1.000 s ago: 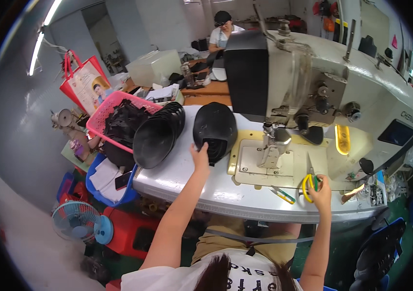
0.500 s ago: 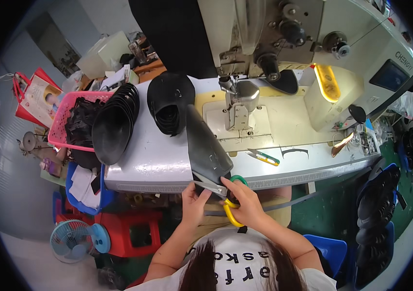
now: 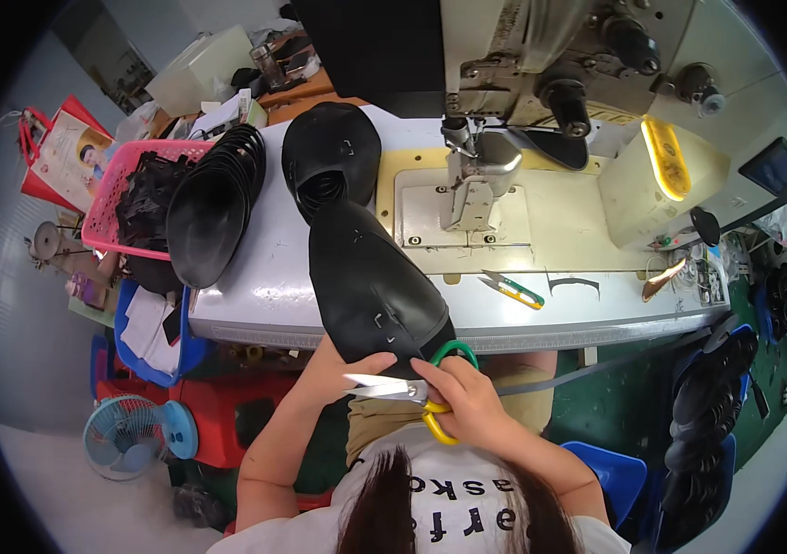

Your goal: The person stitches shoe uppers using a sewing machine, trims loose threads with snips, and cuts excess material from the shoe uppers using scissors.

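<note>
Crosswise, scissors [image 3: 419,391], blades [image 3: 391,389] leftward.

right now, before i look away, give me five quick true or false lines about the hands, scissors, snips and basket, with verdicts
1. The right hand holds the scissors. True.
2. The left hand holds a white cloth. False: it holds a curved black piece.
3. The small snips lie on the table, apart from both hands. True.
4. The pink basket stands to the right of the sewing machine. False: it stands to the left of it.
5. The scissors' blades point toward the picture's right edge. False: they point left.
</note>
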